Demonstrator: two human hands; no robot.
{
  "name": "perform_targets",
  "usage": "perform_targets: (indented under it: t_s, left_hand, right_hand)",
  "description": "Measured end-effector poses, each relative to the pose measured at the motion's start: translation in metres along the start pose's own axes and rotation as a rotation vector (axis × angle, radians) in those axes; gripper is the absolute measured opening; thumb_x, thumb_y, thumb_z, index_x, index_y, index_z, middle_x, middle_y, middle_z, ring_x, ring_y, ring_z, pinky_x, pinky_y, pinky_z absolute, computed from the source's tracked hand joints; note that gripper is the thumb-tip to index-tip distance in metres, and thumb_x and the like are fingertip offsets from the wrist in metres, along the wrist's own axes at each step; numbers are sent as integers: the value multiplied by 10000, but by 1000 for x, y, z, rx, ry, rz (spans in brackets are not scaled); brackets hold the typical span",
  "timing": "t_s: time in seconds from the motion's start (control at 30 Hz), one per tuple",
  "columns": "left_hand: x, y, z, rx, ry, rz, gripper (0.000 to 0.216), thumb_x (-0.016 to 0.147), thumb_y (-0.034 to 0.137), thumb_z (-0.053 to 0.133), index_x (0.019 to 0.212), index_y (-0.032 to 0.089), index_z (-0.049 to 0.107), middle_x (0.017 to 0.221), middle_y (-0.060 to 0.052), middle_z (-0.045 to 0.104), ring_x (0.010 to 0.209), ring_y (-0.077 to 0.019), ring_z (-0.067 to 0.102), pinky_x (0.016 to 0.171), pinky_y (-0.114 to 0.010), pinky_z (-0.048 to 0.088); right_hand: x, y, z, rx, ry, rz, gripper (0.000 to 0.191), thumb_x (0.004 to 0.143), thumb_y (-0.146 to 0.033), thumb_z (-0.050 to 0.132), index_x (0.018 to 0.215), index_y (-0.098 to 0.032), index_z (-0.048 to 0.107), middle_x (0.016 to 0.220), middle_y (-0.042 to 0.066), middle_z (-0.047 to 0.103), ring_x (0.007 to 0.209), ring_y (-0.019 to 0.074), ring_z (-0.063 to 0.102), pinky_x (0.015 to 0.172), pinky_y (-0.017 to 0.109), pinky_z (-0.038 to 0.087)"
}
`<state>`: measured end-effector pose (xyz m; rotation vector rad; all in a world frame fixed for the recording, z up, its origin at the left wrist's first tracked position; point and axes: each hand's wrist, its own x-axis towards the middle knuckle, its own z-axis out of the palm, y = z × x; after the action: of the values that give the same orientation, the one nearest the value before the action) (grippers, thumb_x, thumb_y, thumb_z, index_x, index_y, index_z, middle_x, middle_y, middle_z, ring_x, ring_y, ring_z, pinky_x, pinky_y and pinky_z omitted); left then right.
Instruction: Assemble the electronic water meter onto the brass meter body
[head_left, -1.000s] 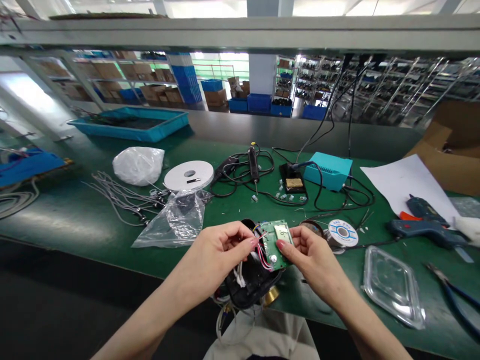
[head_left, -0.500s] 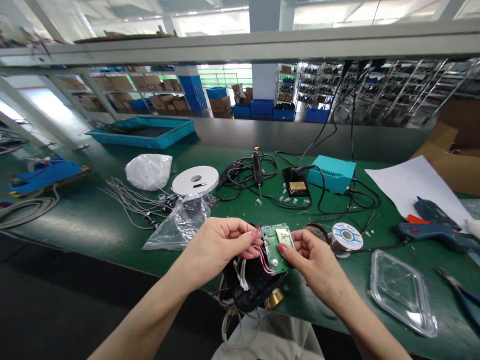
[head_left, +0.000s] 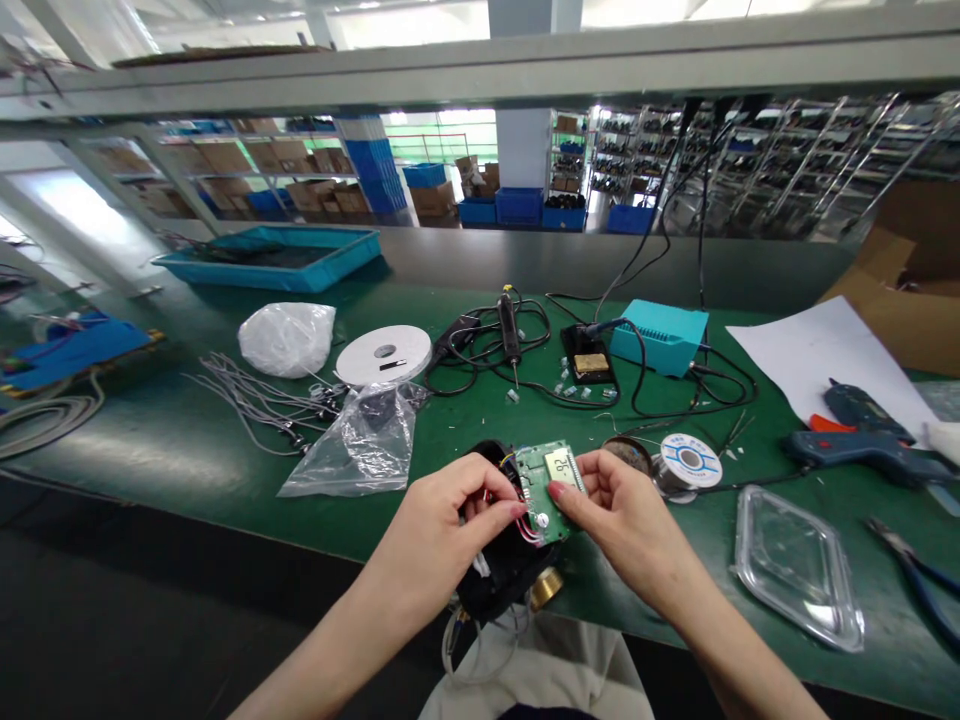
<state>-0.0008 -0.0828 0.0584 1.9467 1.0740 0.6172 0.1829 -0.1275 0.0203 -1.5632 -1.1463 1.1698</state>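
Note:
My right hand [head_left: 619, 500] grips the right edge of a green circuit board [head_left: 553, 508], thumb on top. A small display [head_left: 564, 468] on the board shows dark digits. My left hand [head_left: 469, 510] is closed at the board's left edge, thumb and forefinger pinched on thin wires whose ends are hidden by the fingers. Red and white wires [head_left: 529, 530] run from the board's lower left. Beneath the board lies an open black housing [head_left: 495, 585], partly covered by my left hand. A brass fitting [head_left: 546, 588] sticks out below it, near grey cables [head_left: 454, 640].
A solder spool [head_left: 688, 462], a clear plastic lid [head_left: 799, 568], pliers [head_left: 911, 570] and a glue gun [head_left: 862, 450] lie to the right. Behind are a soldering iron [head_left: 509, 330], a teal station [head_left: 660, 335] and a white reel [head_left: 384, 355]. A plastic bag [head_left: 360, 445] lies left.
My left fingers have moved down along the board's left edge, with the pinched wires. The board stays in my right hand, and its display digits show more clearly. The camera view has shifted slightly.

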Motion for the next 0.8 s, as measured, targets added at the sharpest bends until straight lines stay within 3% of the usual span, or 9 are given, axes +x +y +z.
perform_targets:
  t_s: [0.17, 0.37, 0.6, 0.8]
  left_hand:
    - [-9, -19, 9, -28, 84, 193, 83, 870, 185, 569, 800, 199, 612, 962, -1, 674, 893, -130, 619, 818, -235, 456]
    - [-12, -33, 17, 91, 110, 440, 103, 874, 114, 542, 880, 201, 598, 891, -18, 680, 841, -133, 631, 770, -238, 492]
    - [-9, -35, 26, 68, 188, 388, 89, 866, 136, 567, 854, 194, 634, 823, -16, 677, 775, -137, 631, 721, -234, 498]
    - [-7, -33, 25, 85, 205, 446, 116, 836, 89, 597, 820, 201, 623, 802, 8, 672, 780, -123, 623, 748, -226, 496]
  right_hand:
    - [1, 0, -1, -39, 28, 12, 265, 769, -404, 634, 893, -178, 570, 789, 31, 680, 663, 142, 601, 595, 265, 443]
    - [1, 3, -2, -25, 11, 21, 278, 766, -414, 639, 910, -186, 570, 822, 31, 684, 683, 145, 602, 615, 274, 455]
    - [1, 3, -3, -19, -13, 47, 276, 763, -410, 644, 915, -190, 573, 833, 39, 692, 680, 150, 600, 608, 278, 455]
    - [0, 0, -2, -36, 2, 36, 271, 774, -411, 629, 916, -187, 571, 831, 39, 688, 682, 148, 588, 617, 282, 459]
